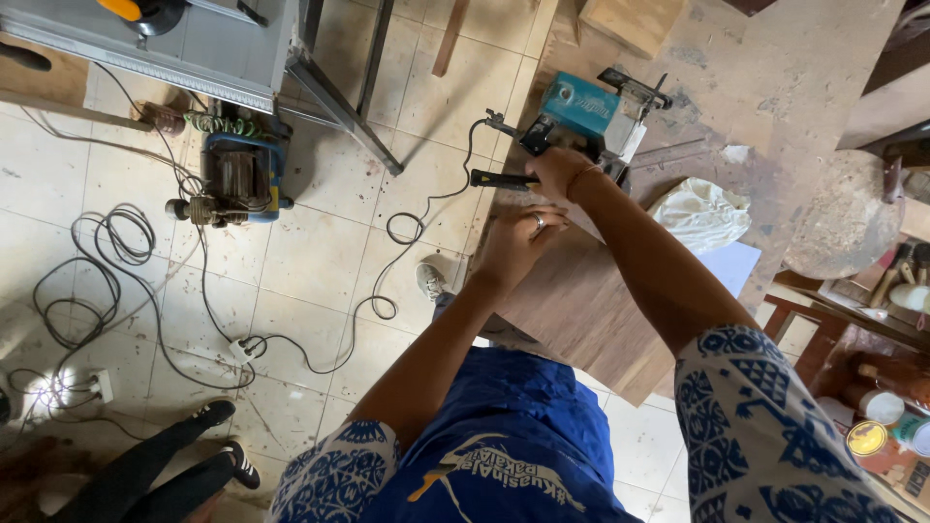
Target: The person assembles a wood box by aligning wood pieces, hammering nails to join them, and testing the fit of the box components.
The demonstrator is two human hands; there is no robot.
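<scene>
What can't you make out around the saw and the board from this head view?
- Saw blade: hidden under the teal power saw body.
- Right hand grip on the saw handle: fingers curl out of sight.
- Cut line on the wooden board: covered by the left hand and forearms.
- Cans at right: cut off by the edge.

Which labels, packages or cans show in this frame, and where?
Label: pale patch on the teal power saw under the right hand, on the workbench.
Cans: round, yellow and white lids, lower right shelf.
Apron: blue, white-and-yellow printed emblem, bottom centre.
Left hand: flat on the wooden board.
</scene>
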